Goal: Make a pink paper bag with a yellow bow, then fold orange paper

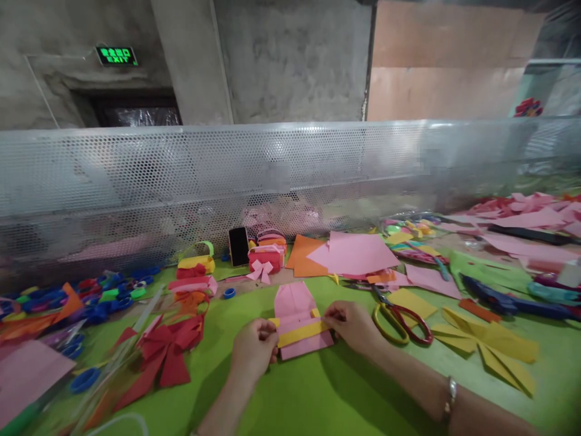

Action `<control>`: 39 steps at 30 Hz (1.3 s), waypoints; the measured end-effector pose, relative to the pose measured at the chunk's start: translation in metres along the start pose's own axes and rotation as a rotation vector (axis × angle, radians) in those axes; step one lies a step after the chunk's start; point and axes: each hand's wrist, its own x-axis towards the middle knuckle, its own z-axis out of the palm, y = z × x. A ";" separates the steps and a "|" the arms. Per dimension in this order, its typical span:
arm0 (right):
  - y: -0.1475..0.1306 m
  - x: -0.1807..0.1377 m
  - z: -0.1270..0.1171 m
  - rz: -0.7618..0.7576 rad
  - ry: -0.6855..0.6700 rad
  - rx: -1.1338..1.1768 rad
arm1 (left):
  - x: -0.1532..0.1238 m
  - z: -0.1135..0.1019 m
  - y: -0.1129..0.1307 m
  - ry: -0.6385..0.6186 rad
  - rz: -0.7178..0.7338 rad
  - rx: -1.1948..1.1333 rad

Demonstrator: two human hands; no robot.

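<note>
In front of me, a folded pink sheet piece lies on the green table surface, its far end sloping in like a flap. Across its near part runs a yellow strip. My left hand pinches the strip's left end, thumb and fingers closed at the pink piece's edge. At the other end, the fingertips of my right hand are closed on the strip. Whether the sheets are felt or paper, I cannot tell. Scissors with yellow and red handles rest just beyond my right hand.
Red petal-shaped pieces lie left, yellow ones right. A blue glue gun is at the right. Small coloured bags and a phone stand at the back, before a perforated metal panel. Pink sheets lie nearby.
</note>
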 end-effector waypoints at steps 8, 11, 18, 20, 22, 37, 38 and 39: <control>-0.014 -0.005 -0.003 -0.046 0.071 -0.091 | 0.002 -0.008 0.007 0.021 0.123 0.202; -0.022 -0.008 -0.004 -0.068 0.106 -0.104 | 0.003 -0.012 0.013 0.065 0.235 0.416; -0.027 -0.005 -0.006 -0.036 0.075 0.087 | -0.001 -0.017 0.024 0.066 0.258 0.446; -0.026 0.002 -0.014 -0.005 0.098 0.133 | 0.000 -0.019 0.026 0.046 0.241 0.453; -0.026 0.008 -0.026 0.017 0.148 0.149 | 0.003 -0.022 0.026 0.053 0.238 0.459; 0.002 -0.056 -0.104 -0.005 0.120 -0.628 | 0.017 -0.021 0.015 -0.038 0.275 0.462; 0.004 -0.060 -0.104 0.004 0.097 -0.675 | 0.017 -0.021 0.015 -0.040 0.274 0.462; 0.006 -0.062 -0.102 0.009 0.075 -0.713 | 0.017 -0.021 0.014 -0.041 0.276 0.460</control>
